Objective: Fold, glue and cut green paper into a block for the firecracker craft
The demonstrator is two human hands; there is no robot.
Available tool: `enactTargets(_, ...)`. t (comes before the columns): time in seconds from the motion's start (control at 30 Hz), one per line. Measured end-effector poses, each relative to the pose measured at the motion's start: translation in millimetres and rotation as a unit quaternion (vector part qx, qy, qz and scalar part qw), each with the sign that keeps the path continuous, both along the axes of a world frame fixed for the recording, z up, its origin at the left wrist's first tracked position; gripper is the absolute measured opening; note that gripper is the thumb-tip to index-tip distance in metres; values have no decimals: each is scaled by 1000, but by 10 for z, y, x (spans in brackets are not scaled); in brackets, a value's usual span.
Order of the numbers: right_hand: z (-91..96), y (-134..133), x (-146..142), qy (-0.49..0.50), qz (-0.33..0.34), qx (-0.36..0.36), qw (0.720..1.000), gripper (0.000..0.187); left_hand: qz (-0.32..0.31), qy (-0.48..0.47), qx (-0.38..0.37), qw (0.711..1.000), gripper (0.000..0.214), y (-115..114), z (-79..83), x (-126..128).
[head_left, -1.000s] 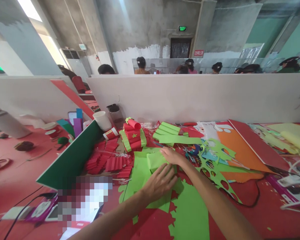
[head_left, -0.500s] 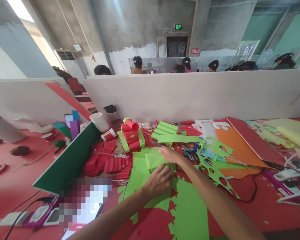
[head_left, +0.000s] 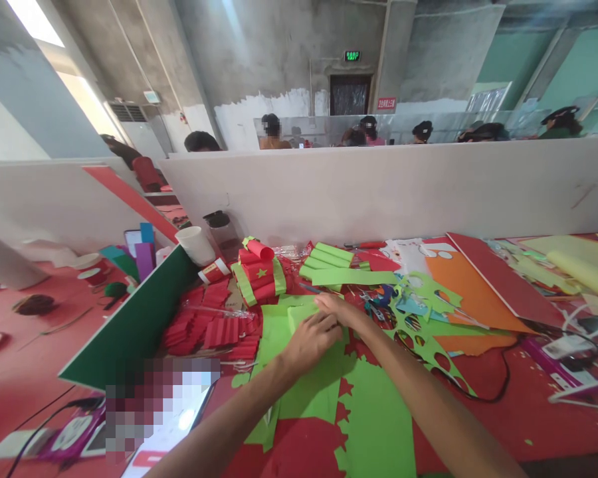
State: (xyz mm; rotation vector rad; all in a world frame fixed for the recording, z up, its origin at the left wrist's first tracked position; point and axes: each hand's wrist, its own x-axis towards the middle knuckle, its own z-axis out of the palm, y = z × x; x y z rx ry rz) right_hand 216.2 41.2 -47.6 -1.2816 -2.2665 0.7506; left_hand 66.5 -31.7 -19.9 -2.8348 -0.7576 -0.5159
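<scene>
A folded piece of light green paper (head_left: 295, 317) lies on flat green sheets (head_left: 303, 398) before me. My left hand (head_left: 311, 340) is curled over its near side, fingers bent and pressed to it. At the far right corner, my right hand (head_left: 335, 308) grips the same paper, its fingertips partly hidden behind the left hand. Another green sheet with a zigzag cut edge (head_left: 379, 418) is under my right forearm. Just beyond the hands are a red paper model with green bands and a yellow star (head_left: 262, 273) and several green paper rolls (head_left: 323, 259).
Pleated red papers (head_left: 222, 332) and a dark green board (head_left: 124, 325) stand left, with a phone (head_left: 187, 411) nearer me. Hole-punched green scraps (head_left: 428, 352), orange paper (head_left: 461, 285) and a power strip (head_left: 561, 365) are on the right. A white partition (head_left: 379, 192) closes the back.
My left hand has slid up and forward over the folded green paper, covering more of it and coming against the right hand. The right hand has barely moved. The view has shifted slightly.
</scene>
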Motion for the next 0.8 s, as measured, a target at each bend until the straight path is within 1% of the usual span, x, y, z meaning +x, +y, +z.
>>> enactTargets(0.1,-11,-10,19,17,12,4,1000,20,35,-41,-42,998,9,22,-40,3)
enactTargets(0.17,-16,-15,26,27,21,4,999,17,59,-66,-77,993,8,11,-36,12)
enactTargets(0.33,-21,-22,36,41,27,-11,999,14,126,-141,-171,967,6,-31,78,23)
enactTargets(0.4,-7,-32,42,48,28,-21,998,11,140,-163,-206,955,8,-25,127,14)
enactTargets(0.47,25,-53,50,60,29,-32,997,5,150,-181,-241,942,9,-2,165,0)
enactTargets(0.5,47,-67,53,67,29,-37,997,8,159,-187,-257,935,8,14,179,-7)
enactTargets(0.63,139,-135,75,91,21,-60,994,32,191,-190,-328,906,4,79,219,-21)
enactTargets(0.73,169,-197,94,127,4,-86,988,44,183,-191,-379,887,5,120,222,-27)
enactTargets(0.8,160,-257,109,147,13,-95,984,51,181,-193,-391,882,7,140,204,-34)
